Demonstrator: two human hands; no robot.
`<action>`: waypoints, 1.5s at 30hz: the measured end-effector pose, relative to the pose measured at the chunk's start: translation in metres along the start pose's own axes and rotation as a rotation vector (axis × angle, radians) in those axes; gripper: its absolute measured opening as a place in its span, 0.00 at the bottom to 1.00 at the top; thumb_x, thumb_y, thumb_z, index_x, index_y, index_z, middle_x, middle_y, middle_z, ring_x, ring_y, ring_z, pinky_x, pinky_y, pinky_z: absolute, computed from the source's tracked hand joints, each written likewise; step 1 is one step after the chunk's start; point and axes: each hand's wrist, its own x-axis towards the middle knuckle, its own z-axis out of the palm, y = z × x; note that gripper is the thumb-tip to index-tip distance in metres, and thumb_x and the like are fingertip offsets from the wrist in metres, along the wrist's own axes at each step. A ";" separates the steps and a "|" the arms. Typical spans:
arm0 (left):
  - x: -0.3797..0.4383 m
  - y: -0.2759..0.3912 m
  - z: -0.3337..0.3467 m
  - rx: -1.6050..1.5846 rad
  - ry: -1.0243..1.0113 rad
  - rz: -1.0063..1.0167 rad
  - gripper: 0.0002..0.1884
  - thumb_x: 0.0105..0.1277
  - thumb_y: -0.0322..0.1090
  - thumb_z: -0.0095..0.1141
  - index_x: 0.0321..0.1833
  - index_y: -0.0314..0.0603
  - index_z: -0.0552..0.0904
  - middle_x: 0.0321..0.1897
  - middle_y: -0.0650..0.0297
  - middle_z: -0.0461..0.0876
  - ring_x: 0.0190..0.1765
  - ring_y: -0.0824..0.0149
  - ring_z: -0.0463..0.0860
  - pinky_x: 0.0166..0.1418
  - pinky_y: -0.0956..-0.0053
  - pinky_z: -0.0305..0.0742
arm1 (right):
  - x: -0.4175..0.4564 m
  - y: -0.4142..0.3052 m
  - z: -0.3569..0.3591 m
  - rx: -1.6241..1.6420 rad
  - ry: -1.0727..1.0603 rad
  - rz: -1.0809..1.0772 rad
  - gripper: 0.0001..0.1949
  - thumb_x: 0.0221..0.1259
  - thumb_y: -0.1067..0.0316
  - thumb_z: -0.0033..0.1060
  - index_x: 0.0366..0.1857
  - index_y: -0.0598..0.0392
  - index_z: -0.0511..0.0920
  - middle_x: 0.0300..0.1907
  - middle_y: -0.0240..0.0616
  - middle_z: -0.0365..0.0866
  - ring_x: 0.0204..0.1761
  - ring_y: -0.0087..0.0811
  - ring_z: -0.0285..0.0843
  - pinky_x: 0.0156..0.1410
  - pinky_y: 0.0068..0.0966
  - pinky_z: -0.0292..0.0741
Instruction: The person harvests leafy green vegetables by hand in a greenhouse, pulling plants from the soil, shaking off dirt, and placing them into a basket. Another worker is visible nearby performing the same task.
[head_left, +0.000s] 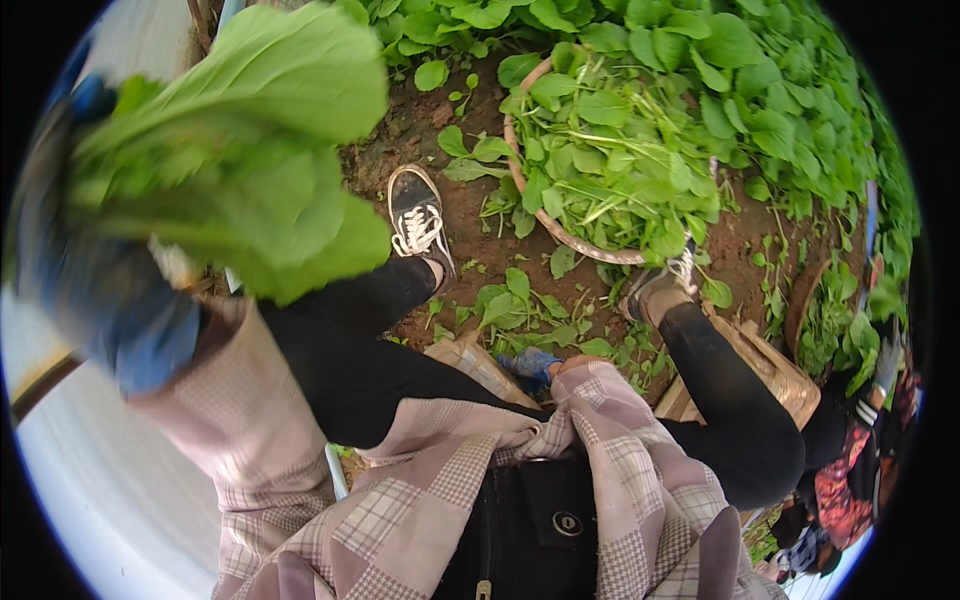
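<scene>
My left hand (97, 247), in a blue work glove and blurred, is raised at the left. It grips a bunch of broad-leaved greens (262, 165), held close to the camera. My right hand (531, 364), also in a blue glove, is low between my knees, above small leafy plants (510, 304) on the soil. The plaid sleeve covers part of it, and I cannot make out its fingers or anything in them. Ahead of my right foot, a round basket (512, 142) is heaped with loose picked greens (615, 157).
Dense leafy greens (772, 97) grow beyond the basket. My shoes (415, 214) rest on brown soil (472, 240). Cardboard (772, 367) lies under my right leg. At the right, a co-worker's gloved hand (889, 364) is near another basket (804, 307). Pale sheeting (112, 480) runs along the left.
</scene>
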 end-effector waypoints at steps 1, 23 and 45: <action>-0.001 -0.001 -0.013 0.107 -0.070 0.040 0.20 0.76 0.38 0.42 0.60 0.27 0.77 0.53 0.46 0.82 0.55 0.55 0.84 0.62 0.61 0.80 | 0.007 -0.004 0.011 -0.114 -0.012 -0.027 0.29 0.64 0.40 0.57 0.53 0.60 0.80 0.48 0.49 0.84 0.49 0.48 0.83 0.55 0.43 0.78; 0.162 -0.098 0.085 0.511 -0.124 -0.154 0.22 0.75 0.36 0.43 0.63 0.25 0.73 0.43 0.55 0.80 0.48 0.65 0.82 0.57 0.72 0.79 | 0.045 -0.085 -0.022 -0.396 -0.147 -0.174 0.23 0.60 0.51 0.60 0.54 0.54 0.80 0.47 0.53 0.84 0.49 0.51 0.84 0.56 0.41 0.79; 0.088 0.047 0.249 -0.327 -0.279 0.170 0.18 0.64 0.20 0.58 0.58 0.24 0.76 0.54 0.48 0.82 0.43 0.70 0.83 0.52 0.76 0.80 | -0.057 -0.234 -0.167 -0.943 0.977 -0.480 0.08 0.50 0.65 0.58 0.28 0.56 0.85 0.26 0.45 0.84 0.31 0.41 0.85 0.30 0.42 0.78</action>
